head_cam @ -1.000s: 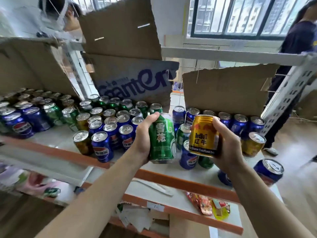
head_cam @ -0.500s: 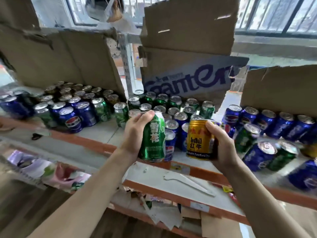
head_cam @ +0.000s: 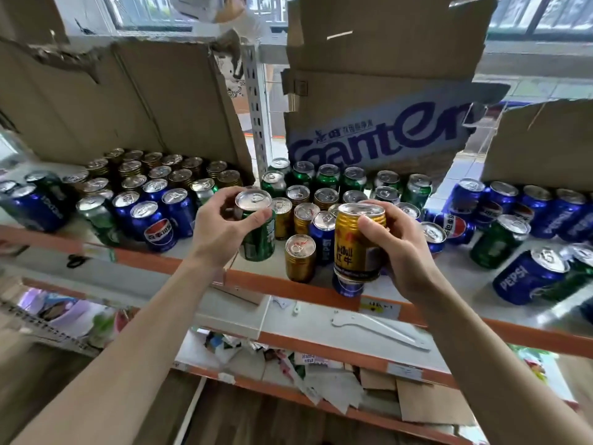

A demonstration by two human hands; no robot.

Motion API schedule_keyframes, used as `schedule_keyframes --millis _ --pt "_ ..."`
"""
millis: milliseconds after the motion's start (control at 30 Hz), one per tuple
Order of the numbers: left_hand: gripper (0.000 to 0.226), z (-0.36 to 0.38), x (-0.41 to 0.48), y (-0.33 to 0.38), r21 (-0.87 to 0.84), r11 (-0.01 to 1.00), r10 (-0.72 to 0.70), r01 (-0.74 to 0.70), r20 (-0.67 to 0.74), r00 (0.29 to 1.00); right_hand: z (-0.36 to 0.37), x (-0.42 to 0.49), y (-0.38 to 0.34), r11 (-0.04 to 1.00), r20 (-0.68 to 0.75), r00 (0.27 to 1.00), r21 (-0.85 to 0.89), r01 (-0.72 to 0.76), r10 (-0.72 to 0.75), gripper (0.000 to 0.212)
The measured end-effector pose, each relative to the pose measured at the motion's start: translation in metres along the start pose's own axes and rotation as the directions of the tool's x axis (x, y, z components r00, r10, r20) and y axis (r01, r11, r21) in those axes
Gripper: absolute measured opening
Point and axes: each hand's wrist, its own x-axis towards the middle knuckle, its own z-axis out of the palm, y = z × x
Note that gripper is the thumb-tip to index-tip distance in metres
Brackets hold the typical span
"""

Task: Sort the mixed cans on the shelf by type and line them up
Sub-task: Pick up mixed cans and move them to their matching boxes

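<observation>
Gold cans (head_cam: 154,168) sit grouped back left and green cans (head_cam: 327,178) line the middle, but the shelf (head_cam: 288,285) front looks mixed, with Pepsi cans (head_cam: 526,274) tipped over at right. Your left grip (head_cam: 221,229) clasps a green can (head_cam: 258,239) and your right grip (head_cam: 401,248) a Red Bull can (head_cam: 356,245), both at the front edge.

An upright post (head_cam: 256,123) divides the shelf (head_cam: 144,261). Left of the post, cans (head_cam: 138,187) stand before a cardboard sheet (head_cam: 128,101). Right of it, more cans (head_cam: 327,181) stand before the Ganten carton (head_cam: 378,136); farther right, a Pepsi can (head_cam: 526,277) lies on its side. Before the post, the left hand (head_cam: 218,232) holds a tall can (head_cam: 260,239); right of that, the right hand (head_cam: 407,252) holds the Red Bull can (head_cam: 349,248).
</observation>
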Motion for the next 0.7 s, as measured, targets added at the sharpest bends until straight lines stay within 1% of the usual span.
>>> schedule_keyframes --millis 100,200,300,367,467,600,700 --pt "0.056 0.006 0.015 -0.008 0.062 0.998 0.004 -0.005 0.014 1.000 -0.004 0.010 0.000 1.000 0.004 1.000 -0.028 0.000 0.000 0.054" --pt "0.050 0.018 0.026 -0.019 0.127 0.992 -0.031 0.025 0.045 0.999 -0.007 0.020 0.000 0.999 0.009 1.000 -0.053 -0.001 0.001 0.062" --pt "0.053 0.024 0.034 -0.039 0.209 0.976 -0.072 0.060 0.051 0.996 -0.010 0.030 0.001 0.998 0.018 1.000 -0.058 -0.006 0.008 0.068" --pt "0.059 0.027 0.036 -0.049 0.254 0.964 -0.094 0.079 0.046 0.994 -0.010 0.034 0.002 0.998 0.036 0.999 -0.061 -0.005 0.008 0.063" --pt "0.060 0.029 0.037 -0.057 0.264 0.959 -0.116 0.099 0.047 0.992 -0.007 0.039 0.005 0.998 0.062 0.998 -0.059 0.002 0.001 0.057" --pt "0.047 0.032 0.039 -0.067 0.273 0.952 -0.159 0.135 0.067 0.985 0.002 0.044 0.007 0.998 0.080 0.997 -0.059 -0.002 0.007 0.050" --pt "0.043 0.035 0.040 -0.074 0.278 0.953 -0.153 0.123 0.089 0.984 0.012 0.050 0.008 0.997 0.101 0.995 -0.081 0.009 0.000 0.046"
